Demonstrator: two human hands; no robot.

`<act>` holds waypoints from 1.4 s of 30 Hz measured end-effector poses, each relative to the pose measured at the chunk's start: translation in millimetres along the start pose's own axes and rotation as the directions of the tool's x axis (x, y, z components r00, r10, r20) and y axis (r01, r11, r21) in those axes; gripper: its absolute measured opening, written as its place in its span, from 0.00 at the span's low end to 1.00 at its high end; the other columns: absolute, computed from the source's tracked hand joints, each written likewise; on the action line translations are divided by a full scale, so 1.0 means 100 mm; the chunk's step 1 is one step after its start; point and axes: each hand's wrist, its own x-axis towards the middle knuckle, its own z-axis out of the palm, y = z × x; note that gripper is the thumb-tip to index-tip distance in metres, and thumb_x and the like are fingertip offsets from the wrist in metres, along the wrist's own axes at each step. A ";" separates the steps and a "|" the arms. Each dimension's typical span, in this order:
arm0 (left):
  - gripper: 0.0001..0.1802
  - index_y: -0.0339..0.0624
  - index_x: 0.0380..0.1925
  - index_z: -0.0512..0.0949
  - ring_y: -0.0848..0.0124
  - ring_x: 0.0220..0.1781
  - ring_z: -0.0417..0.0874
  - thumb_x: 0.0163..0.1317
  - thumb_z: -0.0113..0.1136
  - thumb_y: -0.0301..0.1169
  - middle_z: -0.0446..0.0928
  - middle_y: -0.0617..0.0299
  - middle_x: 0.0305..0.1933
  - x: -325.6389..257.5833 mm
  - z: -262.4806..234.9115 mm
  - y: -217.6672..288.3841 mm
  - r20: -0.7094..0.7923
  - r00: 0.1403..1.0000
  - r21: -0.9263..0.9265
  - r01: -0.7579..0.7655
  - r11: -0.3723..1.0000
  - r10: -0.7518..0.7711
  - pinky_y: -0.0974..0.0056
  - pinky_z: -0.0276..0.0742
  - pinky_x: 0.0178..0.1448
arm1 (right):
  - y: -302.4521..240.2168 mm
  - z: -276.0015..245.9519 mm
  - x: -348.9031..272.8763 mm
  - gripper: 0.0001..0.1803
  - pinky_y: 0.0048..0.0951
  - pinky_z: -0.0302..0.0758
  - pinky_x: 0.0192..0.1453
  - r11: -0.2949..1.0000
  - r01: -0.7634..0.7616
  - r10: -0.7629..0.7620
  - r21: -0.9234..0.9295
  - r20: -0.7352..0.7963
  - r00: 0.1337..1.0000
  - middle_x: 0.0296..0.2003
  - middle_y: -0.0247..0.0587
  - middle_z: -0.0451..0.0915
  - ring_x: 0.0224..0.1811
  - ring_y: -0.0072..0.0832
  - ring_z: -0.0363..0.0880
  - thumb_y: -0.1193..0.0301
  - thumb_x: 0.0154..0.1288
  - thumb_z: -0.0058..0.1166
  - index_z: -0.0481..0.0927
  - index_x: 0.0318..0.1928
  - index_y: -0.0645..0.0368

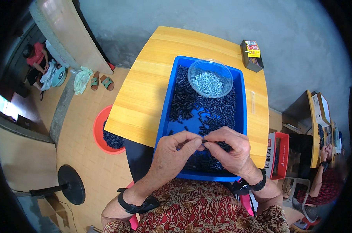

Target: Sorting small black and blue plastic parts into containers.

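Note:
My left hand (171,154) and my right hand (233,149) meet above the near part of a blue tray (244,112). Between their pinched fingertips is a small dark piece (204,141), mostly covered by the fingers. My left hand is closed on one side of it, my right hand on the other. Many short black cylindrical pieces (180,101) lie loose in the tray. A clear round plastic bowl (229,86) sits on them at the far end, holding a heap of small shiny metal parts (209,82).
The tray rests on a yellow wooden table (145,91). A dark box (253,65) with a yellow packet stands at its far right corner. On the floor is a red basin (99,132) of black pieces. Other people sit working at far left and right.

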 end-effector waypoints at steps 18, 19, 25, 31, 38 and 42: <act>0.09 0.33 0.42 0.83 0.77 0.41 0.82 0.68 0.62 0.29 0.84 0.61 0.37 0.05 0.00 -0.07 0.042 0.998 -0.116 0.053 0.992 -0.048 0.71 0.77 0.49 | -0.01 0.07 -0.08 0.08 0.29 0.78 0.38 0.999 -0.046 0.045 -0.010 -0.052 0.998 0.34 0.44 0.84 0.35 0.32 0.83 0.83 0.56 0.65 0.82 0.37 0.65; 0.10 0.33 0.42 0.83 0.78 0.39 0.82 0.68 0.62 0.30 0.85 0.62 0.36 0.06 0.00 -0.09 0.035 0.999 -0.111 0.029 0.993 -0.026 0.72 0.76 0.46 | -0.01 0.08 -0.08 0.08 0.27 0.77 0.38 0.998 -0.056 0.056 0.000 -0.068 0.996 0.34 0.43 0.84 0.34 0.30 0.82 0.83 0.55 0.65 0.82 0.36 0.65; 0.12 0.33 0.44 0.83 0.77 0.41 0.83 0.69 0.61 0.32 0.85 0.60 0.37 0.08 -0.02 -0.09 0.044 0.999 -0.151 0.014 0.988 -0.007 0.71 0.76 0.48 | 0.05 0.06 -0.13 0.07 0.28 0.79 0.40 0.988 -0.119 0.127 0.098 -0.087 0.988 0.35 0.43 0.85 0.35 0.30 0.84 0.83 0.58 0.63 0.82 0.38 0.64; 0.12 0.34 0.45 0.83 0.75 0.43 0.83 0.68 0.62 0.32 0.85 0.59 0.38 0.07 0.00 -0.06 0.082 0.995 -0.222 0.067 0.973 -0.050 0.70 0.76 0.51 | 0.06 0.05 -0.15 0.07 0.27 0.79 0.40 0.980 -0.160 0.171 0.116 -0.091 0.981 0.35 0.43 0.85 0.35 0.28 0.83 0.83 0.58 0.63 0.83 0.38 0.64; 0.11 0.34 0.43 0.83 0.76 0.41 0.81 0.68 0.63 0.32 0.84 0.60 0.37 0.09 0.00 -0.06 0.089 0.994 -0.209 0.073 0.975 -0.055 0.70 0.76 0.51 | 0.05 0.06 -0.13 0.07 0.27 0.79 0.40 0.989 -0.125 0.132 0.081 -0.083 0.988 0.34 0.43 0.84 0.35 0.29 0.83 0.83 0.58 0.62 0.83 0.38 0.64; 0.12 0.34 0.43 0.83 0.76 0.42 0.82 0.68 0.62 0.32 0.84 0.60 0.37 0.10 0.00 -0.06 0.096 0.993 -0.210 0.087 0.974 -0.068 0.70 0.76 0.51 | 0.05 0.04 -0.12 0.07 0.28 0.79 0.41 0.990 -0.128 0.132 0.059 -0.057 0.990 0.35 0.43 0.84 0.36 0.29 0.83 0.82 0.59 0.62 0.83 0.39 0.64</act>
